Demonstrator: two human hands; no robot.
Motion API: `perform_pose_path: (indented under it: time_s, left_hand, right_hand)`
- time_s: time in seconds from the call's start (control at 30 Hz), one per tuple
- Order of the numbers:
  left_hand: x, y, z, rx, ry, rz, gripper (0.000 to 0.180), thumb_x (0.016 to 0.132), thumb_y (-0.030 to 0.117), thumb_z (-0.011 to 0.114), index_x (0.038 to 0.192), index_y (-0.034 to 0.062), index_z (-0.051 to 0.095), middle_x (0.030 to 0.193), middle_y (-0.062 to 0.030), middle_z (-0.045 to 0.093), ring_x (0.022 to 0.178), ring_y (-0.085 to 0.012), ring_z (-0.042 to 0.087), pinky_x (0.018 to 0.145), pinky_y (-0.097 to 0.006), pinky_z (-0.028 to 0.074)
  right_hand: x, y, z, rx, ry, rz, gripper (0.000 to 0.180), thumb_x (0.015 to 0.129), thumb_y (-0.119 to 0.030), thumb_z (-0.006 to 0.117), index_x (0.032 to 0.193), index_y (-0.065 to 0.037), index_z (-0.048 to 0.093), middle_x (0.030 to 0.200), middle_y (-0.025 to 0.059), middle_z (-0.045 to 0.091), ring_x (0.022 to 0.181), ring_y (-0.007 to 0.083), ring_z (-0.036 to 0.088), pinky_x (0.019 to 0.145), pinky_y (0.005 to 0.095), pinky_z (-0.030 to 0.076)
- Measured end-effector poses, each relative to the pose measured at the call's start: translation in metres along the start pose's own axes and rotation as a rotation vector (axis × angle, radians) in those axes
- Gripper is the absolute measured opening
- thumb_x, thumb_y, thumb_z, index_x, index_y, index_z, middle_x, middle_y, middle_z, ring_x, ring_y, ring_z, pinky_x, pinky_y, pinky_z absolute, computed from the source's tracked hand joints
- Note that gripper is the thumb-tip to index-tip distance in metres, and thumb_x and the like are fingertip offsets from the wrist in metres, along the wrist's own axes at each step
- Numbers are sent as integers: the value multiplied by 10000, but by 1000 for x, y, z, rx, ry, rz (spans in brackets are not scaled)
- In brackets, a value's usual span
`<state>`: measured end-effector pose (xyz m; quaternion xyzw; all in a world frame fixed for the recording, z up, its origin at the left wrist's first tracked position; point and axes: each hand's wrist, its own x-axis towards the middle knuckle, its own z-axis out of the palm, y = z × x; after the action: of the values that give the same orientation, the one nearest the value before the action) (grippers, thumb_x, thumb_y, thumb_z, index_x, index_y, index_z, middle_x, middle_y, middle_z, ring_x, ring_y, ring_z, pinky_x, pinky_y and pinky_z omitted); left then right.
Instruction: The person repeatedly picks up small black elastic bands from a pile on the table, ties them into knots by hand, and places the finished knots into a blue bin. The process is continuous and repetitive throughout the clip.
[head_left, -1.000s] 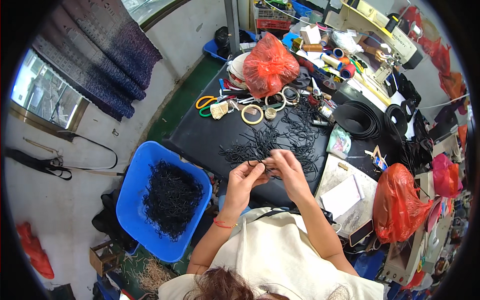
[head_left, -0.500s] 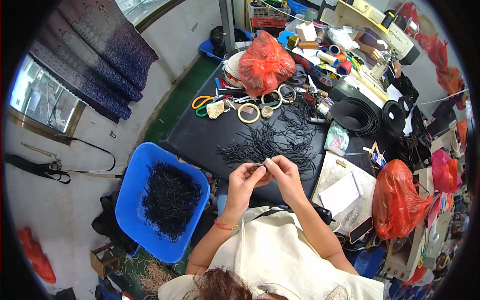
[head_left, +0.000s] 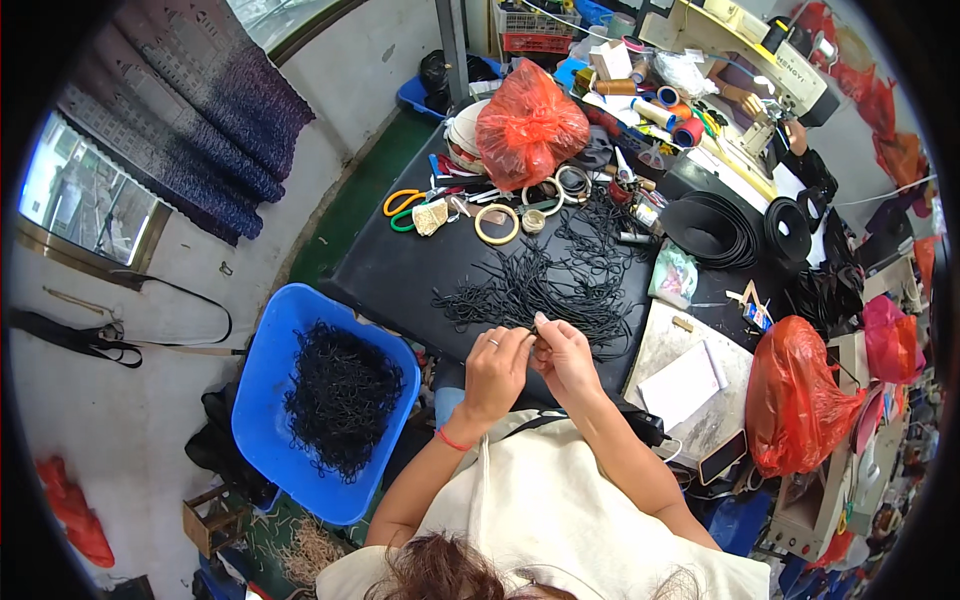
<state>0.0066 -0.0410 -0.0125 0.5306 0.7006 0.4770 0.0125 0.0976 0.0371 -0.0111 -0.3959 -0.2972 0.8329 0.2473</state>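
Both hands meet over the near edge of the black worktable. My left hand has its back turned up and its fingers bent down together at the tips. My right hand pinches with thumb and forefinger right beside it. Something small and dark is caught between the fingertips, mostly hidden, too little of it showing to name. Just beyond the hands spreads a loose pile of thin black cords. To the left, a blue plastic tub holds a tangled heap of similar black cords.
Scissors, tape rolls and a red plastic bag sit at the table's back. Coiled black strap, a white pad and another red bag lie rightward. Another person's hand is at a sewing machine.
My left hand has rolled over, its back now facing up, and shifted slightly right. My right hand has turned a little, staying beside it. The fingertips remain together.
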Motion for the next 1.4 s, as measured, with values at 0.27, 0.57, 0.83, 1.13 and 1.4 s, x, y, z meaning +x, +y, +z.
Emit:
perform_pose_path:
  time_s: [0.27,0.57,0.83,1.13,1.4]
  left_hand:
    - [-2,-20,-19,-860,-338,-618,172,894,114,547,988,-28,573,842,-33,611,771,-82,584,717,-225,500]
    - [-2,-17,-21,-911,-235,-631,177,873,111,585,995,-17,589,880,-44,627,797,-77,579,712,-207,470]
    - [6,0,-12,-1467,7,-928,105,895,117,540,951,51,600,944,-68,633,825,-119,606,712,-245,488]
    - [15,2,-30,-1198,-285,-855,140,888,110,539,950,14,618,818,-70,647,719,-128,633,675,-258,538]
    - [12,11,-30,-1231,-304,-890,86,860,79,579,877,-2,600,777,-36,613,687,-91,602,657,-246,537]
  right_hand:
    - [-9,-9,-12,-122,-106,-36,398,941,-373,435,959,-16,611,746,21,578,645,77,506,606,210,416]
    - [-11,-3,-12,-307,-100,-242,195,864,-187,605,948,-11,604,768,11,596,674,72,536,625,218,445]
    - [-18,5,2,-276,-154,-287,160,861,-153,606,918,-3,597,773,15,602,671,67,549,621,210,461]
    - [-9,-25,10,-377,-237,-281,209,885,-205,578,964,-15,610,795,-9,584,691,38,485,617,190,408]
    - [-11,-22,13,-155,-229,-93,244,914,-249,529,788,-49,587,687,-29,553,601,22,470,530,179,391]
